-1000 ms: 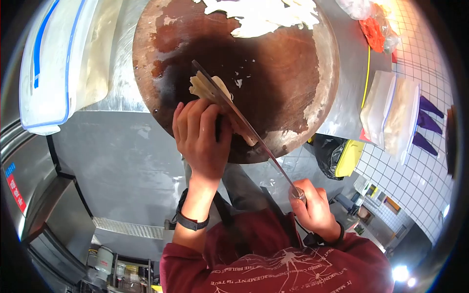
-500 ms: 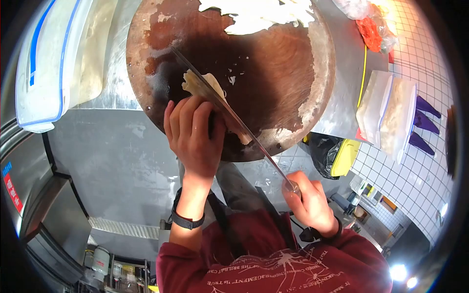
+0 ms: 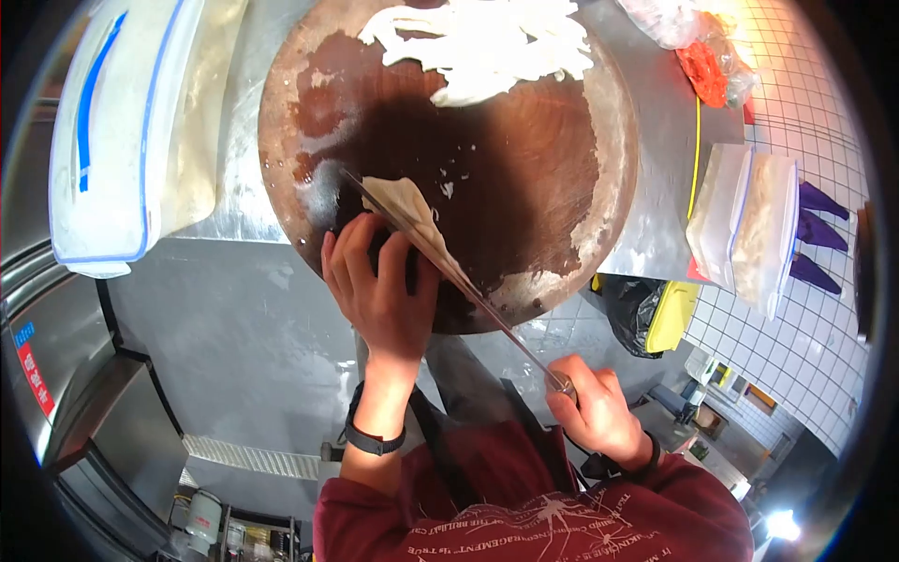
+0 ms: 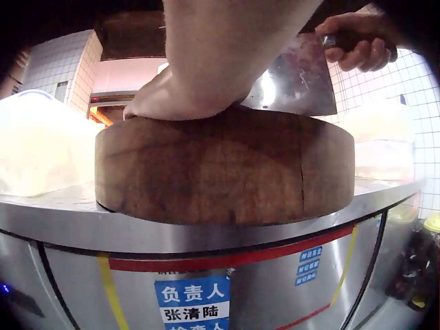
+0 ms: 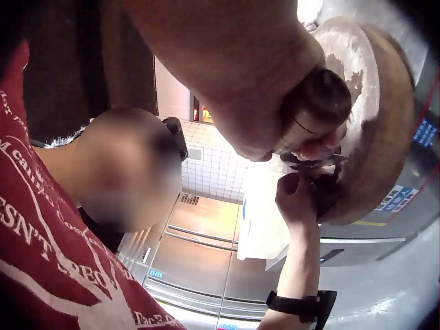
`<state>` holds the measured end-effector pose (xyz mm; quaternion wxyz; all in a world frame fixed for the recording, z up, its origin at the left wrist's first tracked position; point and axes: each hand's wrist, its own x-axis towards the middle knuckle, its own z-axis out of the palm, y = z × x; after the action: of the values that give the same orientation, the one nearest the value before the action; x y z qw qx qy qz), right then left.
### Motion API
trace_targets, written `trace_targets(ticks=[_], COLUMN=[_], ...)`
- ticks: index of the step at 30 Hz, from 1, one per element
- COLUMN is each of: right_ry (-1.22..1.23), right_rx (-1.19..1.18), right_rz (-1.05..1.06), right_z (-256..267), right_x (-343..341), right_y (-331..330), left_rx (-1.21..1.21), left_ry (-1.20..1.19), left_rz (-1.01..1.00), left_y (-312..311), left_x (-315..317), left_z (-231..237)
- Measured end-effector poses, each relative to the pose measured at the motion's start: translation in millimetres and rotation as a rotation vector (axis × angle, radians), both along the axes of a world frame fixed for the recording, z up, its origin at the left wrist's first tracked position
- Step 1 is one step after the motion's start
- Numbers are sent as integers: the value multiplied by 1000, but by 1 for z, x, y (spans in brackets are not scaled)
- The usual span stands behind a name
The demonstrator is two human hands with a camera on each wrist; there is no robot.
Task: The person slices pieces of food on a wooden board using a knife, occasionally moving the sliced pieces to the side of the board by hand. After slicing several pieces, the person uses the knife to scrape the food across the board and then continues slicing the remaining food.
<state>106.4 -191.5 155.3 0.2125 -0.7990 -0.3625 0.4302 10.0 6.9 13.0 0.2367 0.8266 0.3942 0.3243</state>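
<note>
My right hand (image 3: 592,405) grips the handle of a cleaver (image 3: 448,265), whose broad blade (image 4: 299,79) shows in the left wrist view. The blade slants across the near left part of a round wooden chopping block (image 3: 534,140). Against its far side lies a pale, folded, flat piece of food (image 3: 401,199). On the near side, my left hand (image 3: 382,304) bends its fingers down at the food, fingertips right by the blade; their contact is mostly hidden. The right wrist view shows the dark round handle end (image 5: 322,103) in my right fist.
White pieces of food (image 3: 487,56) are heaped at the block's far side, with small scraps (image 3: 448,189) nearer. A lidded plastic tub (image 3: 108,169) stands left on the steel counter, another tub (image 3: 749,220) right. A black-bagged bin (image 3: 632,304) stands below on the right.
The cleaver slid forward and left, then came back toward me. More of the pale food now shows on the blade's far side. My left fingers have spread slightly; the head view shifted.
</note>
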Motion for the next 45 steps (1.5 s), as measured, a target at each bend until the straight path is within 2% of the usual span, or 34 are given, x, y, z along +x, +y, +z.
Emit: trace_targets(ticks=[14,30,37,39,45], right_ry=[8,35,26,130,107], right_rx=[-28,-22,-8,-60,-86], right_rz=[-20,-96,-84,-144,-175], right_z=[7,0,-6,-4,1], right_x=[0,-16,-9,-7,-17], right_y=[34,12,45,55,31], left_rx=[-19,0,-4,-9,-22], left_ry=[18,-5,4,19,48], left_rz=[-4,2,-5,-16,-65], left_y=[-1,-1,0,0,0], left_x=[-1,0,1,0,-5], left_z=[-1,-3,-3,-1,-2])
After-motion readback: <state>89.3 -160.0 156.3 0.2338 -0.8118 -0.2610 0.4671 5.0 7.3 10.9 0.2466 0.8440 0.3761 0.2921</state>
